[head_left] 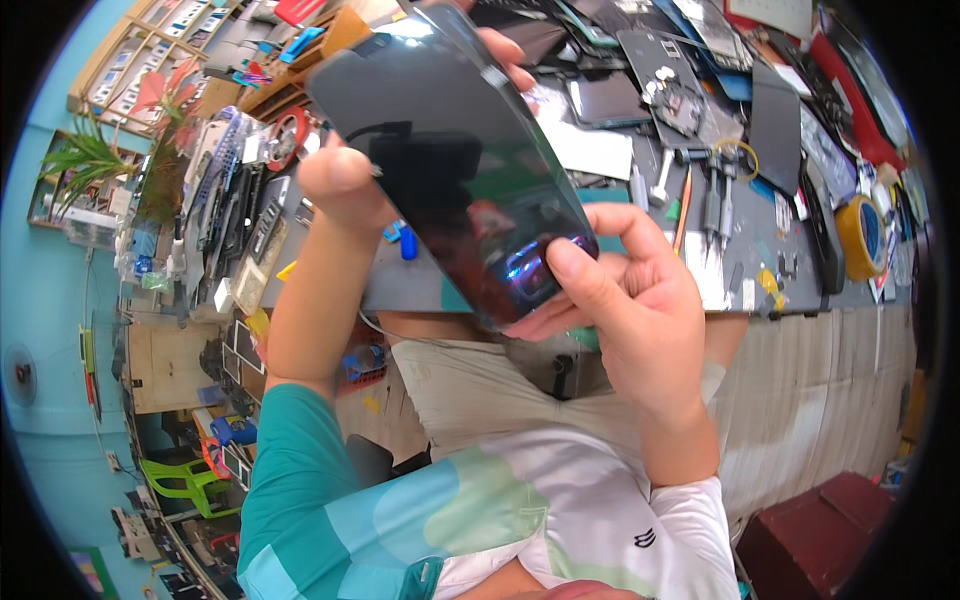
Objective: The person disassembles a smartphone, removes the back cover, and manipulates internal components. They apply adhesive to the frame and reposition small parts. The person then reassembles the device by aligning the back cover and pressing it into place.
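Note:
A large smartphone (440, 160) with a dark, glossy front is held up close to me, tilted so its top leans to the far left. My left hand (345, 182) is closed around its upper part: the thumb presses the left edge and fingertips show past the right edge. At the lower right corner my right hand (645, 300) grips the phone too, thumb on the glass and the other fingers at the edge and behind. Reflections, with a bright bluish-purple glint near the bottom, cross the glass. The phone's back is hidden.
Behind the phone lies a cluttered workbench (800, 270). Screwdrivers (712, 205), phone parts (675, 100), a white sheet (590, 150) and a yellow tape roll (860, 235) are to the right. Stacked parts and a red round item (288, 138) are at left. A small blue piece (408, 243) lies near the front edge.

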### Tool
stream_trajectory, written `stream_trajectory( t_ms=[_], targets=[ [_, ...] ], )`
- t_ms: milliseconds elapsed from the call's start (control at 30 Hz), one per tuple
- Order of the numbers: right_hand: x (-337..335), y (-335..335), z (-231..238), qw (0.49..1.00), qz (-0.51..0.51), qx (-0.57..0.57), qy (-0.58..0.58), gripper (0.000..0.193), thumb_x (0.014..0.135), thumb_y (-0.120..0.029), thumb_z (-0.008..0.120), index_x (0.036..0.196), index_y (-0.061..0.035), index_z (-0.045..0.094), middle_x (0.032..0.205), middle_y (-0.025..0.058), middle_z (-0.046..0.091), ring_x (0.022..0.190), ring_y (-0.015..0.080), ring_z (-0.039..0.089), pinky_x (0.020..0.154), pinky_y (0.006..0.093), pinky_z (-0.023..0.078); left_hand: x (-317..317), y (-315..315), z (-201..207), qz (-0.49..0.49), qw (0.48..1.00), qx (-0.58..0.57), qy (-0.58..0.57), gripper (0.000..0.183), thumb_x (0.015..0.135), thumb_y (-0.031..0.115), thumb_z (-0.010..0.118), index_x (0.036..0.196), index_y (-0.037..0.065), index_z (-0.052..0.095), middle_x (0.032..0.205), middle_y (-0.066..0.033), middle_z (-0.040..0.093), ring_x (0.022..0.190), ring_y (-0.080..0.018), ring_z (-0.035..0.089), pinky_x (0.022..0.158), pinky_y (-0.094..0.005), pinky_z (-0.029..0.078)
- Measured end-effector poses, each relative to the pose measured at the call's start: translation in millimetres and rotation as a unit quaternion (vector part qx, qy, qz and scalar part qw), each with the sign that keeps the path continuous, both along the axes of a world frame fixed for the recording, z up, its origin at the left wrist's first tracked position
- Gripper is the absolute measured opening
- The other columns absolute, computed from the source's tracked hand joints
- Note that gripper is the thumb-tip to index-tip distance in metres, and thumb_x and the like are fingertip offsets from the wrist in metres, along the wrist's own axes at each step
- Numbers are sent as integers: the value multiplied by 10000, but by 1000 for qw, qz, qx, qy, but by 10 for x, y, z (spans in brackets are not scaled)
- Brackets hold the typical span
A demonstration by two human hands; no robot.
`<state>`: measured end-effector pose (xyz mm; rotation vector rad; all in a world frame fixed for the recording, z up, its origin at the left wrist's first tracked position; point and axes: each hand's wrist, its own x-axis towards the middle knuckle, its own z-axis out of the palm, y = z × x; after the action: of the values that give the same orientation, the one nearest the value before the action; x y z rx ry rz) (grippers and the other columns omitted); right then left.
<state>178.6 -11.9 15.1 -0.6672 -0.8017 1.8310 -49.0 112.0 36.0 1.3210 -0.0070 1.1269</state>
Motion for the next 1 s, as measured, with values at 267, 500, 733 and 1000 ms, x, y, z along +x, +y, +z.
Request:
stream_trajectory(
  t_ms=[267, 500, 733, 1000],
  targets=[
    [-58, -164, -133, 994, -88, 34, -51, 290, 1073, -29, 653, 1313, 55, 515, 1041, 211, 779, 861, 287, 801, 782, 378, 673, 213, -376, 256, 148, 978, -45, 141, 1206, 726, 513, 752, 1667, -77, 284, 1300, -238, 678, 1182, -347, 709, 1104, -484, 545],
    [-47, -307, -252, 989, -118, 67, -49, 273, 1080, -12, 625, 1312, 68, 505, 1085, 243, 772, 916, 319, 798, 847, 458, 696, 274, -595, 311, 138, 977, -78, 144, 856, 941, 244, 594, 1705, 15, 281, 1290, -231, 687, 1184, -313, 697, 1095, -470, 529],
    [-83, -380, -325, 987, -124, 82, -61, 278, 1081, 7, 605, 1324, 55, 479, 1088, 259, 769, 910, 362, 802, 819, 464, 697, 226, -625, 259, 92, 989, -47, 109, 733, 1074, 92, 518, 1727, 15, 192, 1291, -140, 705, 1169, -223, 681, 1095, -398, 521],
    [-128, -430, -364, 986, -133, 80, -53, 257, 1090, 0, 587, 1307, 49, 458, 1074, 281, 760, 890, 380, 802, 799, 477, 700, 240, -710, 319, 84, 988, -62, 117, 779, 1077, 99, 535, 1730, -7, 124, 1259, -114, 721, 1168, -193, 659, 1106, -367, 494]
  ],
)
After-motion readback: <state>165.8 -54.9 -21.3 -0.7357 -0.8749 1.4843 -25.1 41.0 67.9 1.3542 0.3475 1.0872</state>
